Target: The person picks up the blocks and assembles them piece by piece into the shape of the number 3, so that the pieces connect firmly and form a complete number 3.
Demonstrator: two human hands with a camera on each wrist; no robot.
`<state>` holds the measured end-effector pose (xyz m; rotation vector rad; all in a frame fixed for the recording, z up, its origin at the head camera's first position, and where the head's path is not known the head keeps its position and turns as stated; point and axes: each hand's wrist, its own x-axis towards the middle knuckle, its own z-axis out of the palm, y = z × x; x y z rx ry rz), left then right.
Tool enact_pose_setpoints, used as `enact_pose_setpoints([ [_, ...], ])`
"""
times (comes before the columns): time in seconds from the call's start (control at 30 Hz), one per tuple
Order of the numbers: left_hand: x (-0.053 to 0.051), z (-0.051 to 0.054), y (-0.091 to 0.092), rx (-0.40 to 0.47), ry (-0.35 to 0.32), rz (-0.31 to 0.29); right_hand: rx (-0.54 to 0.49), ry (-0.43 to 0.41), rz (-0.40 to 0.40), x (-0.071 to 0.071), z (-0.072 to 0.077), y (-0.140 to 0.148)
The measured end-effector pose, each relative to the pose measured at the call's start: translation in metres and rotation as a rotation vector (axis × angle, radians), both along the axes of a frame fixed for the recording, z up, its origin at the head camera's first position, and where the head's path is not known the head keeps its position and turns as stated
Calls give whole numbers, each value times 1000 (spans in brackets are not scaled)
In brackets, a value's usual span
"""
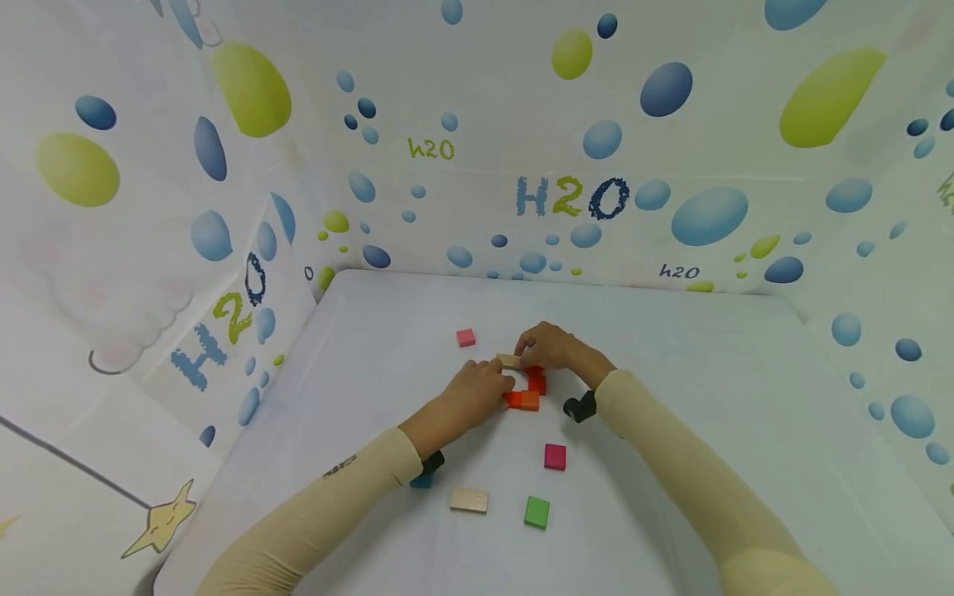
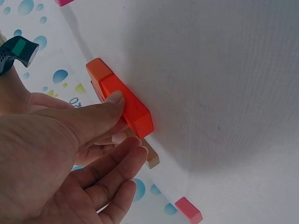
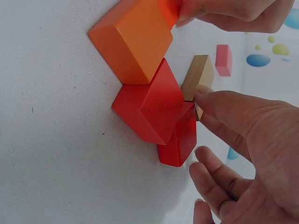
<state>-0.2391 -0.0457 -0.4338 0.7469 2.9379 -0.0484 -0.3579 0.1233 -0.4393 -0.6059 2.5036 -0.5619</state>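
Wooden building blocks form a curved row on the white surface. At the row's near end, my left hand holds an orange-red block, its thumb against one face. An orange block adjoins that one. Beyond it, two red blocks follow, touching at their corners. My right hand pinches a plain wood block between thumb and forefinger, at the far end beside the farther red block. Its remaining fingers are loosely bent near that red block. In the head view, the hands partly cover the row.
A pink block lies beyond the row. Nearer me are a crimson block, a green block, another plain wood block and a blue block, partly under the left forearm. Bubble-printed sheeting rises behind the table.
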Motion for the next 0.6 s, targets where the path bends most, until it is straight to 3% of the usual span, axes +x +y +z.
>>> enact_pose_setpoints([
  [0.6, 0, 0, 0, -9, -4, 0, 3, 4, 14, 2, 2, 1],
])
